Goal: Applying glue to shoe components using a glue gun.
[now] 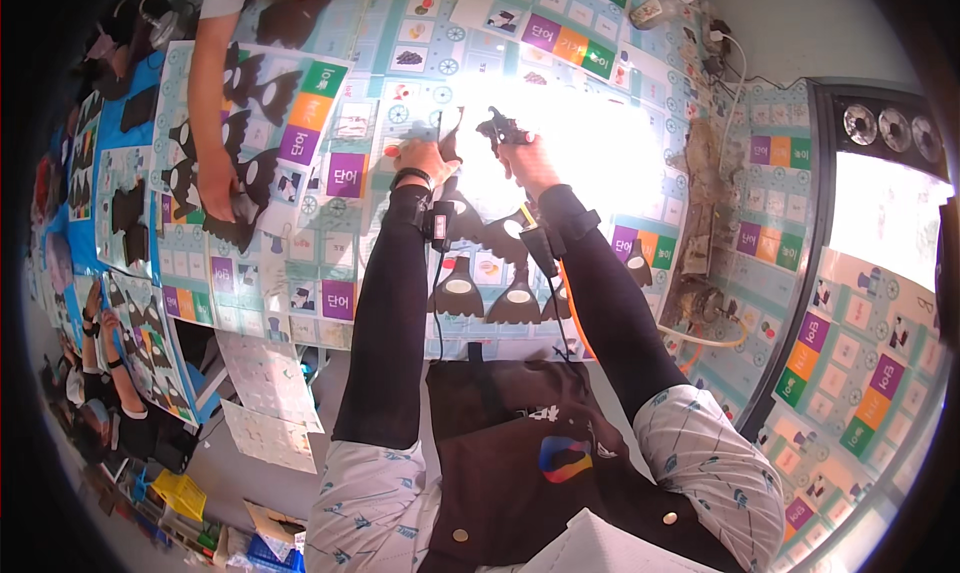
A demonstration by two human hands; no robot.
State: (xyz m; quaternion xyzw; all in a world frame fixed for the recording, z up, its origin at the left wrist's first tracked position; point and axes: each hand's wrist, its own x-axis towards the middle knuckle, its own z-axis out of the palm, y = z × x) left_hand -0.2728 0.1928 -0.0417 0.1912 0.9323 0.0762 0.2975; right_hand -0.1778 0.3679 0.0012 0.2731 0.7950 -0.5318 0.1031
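My left hand [424,160] is closed, its thumb and fingertips at the edge of a dark flat piece [452,129] that stands up from the table. Beside it, my right hand [530,163] wraps round a black gun-shaped tool [503,129], which points toward the left hand's piece. An orange hose [570,298] runs down along my right forearm. Nearer me lie several dark fan-shaped pieces [459,293] with pale oval middles, some overlapping. Strong glare washes out the table around both hands, so the tool's tip is hard to make out.
A patterned sheet covers the table [270,283]. On the left, another person's hand [220,188] touches more dark pieces. A clear jar [660,9] stands at the far edge. Pipework [700,308] and a wall lie to the right; other people work at far left.
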